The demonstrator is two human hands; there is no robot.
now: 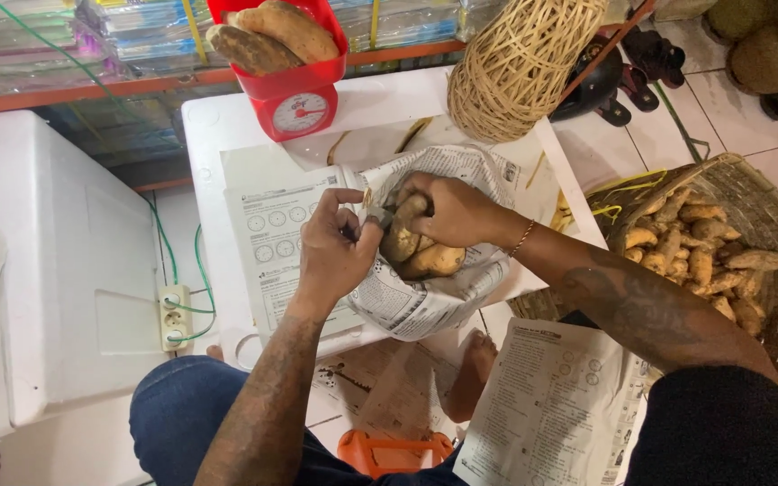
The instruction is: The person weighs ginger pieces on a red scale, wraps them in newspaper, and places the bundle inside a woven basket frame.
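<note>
White box (218,135) mid-frame; my right hand (447,211) presses tubers (416,252) down, left hand (335,252) pinches newspaper (434,301) edge, keeping the wrap cupped.

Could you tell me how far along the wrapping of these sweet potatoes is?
Done: several sweet potatoes lie on newspaper. In hand: the left hand lifts the paper's edge while the right hand presses them down. Left: two roots wait on the red scale, many in the basket.
</note>
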